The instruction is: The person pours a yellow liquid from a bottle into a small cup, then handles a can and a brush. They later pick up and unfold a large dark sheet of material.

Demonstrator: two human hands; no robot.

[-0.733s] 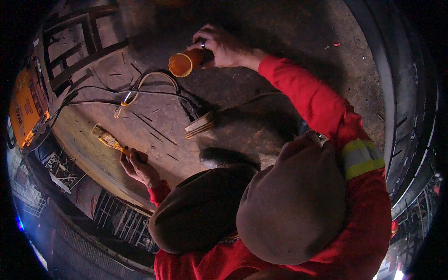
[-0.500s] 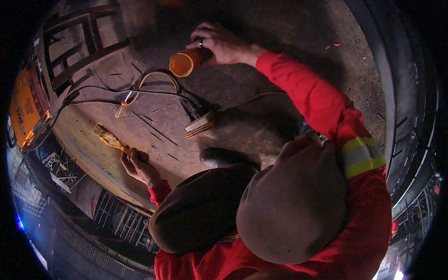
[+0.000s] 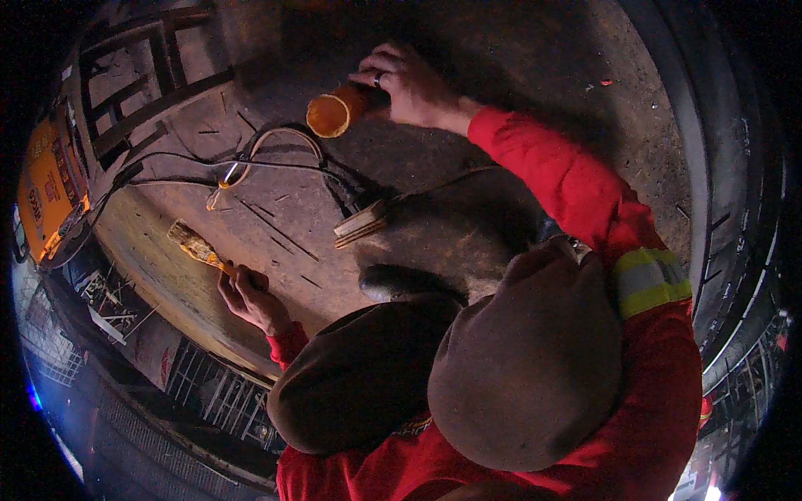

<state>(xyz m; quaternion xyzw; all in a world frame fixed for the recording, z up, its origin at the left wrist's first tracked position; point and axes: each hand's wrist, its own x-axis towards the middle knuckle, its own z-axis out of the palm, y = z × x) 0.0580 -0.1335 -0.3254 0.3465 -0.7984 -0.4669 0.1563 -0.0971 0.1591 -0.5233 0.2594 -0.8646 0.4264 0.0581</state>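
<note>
From the head camera, your right hand (image 3: 409, 83) wraps its fingers around an orange cup (image 3: 334, 113) tipped on its side on the gritty floor (image 3: 518, 50); its inside looks empty. Your left hand (image 3: 249, 296) grips a paintbrush (image 3: 194, 245), bristles pointing away from you.

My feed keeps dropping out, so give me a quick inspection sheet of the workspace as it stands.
Surface: rough, dusty grey slab, scratched and dirty.
Job's things: orange cup lying on its side, mouth toward the camera; paintbrush, bristles on the slab.
Clutter: small flat block near the middle; a red fleck at the far edge.
Hands: right hand, fingers on the cup's rear end; left hand closed on the brush handle.
Cables: black cables running from the left toward the block.
Surroundings: orange machine at left; metal frame at upper left; dark curved rim at right.
</note>
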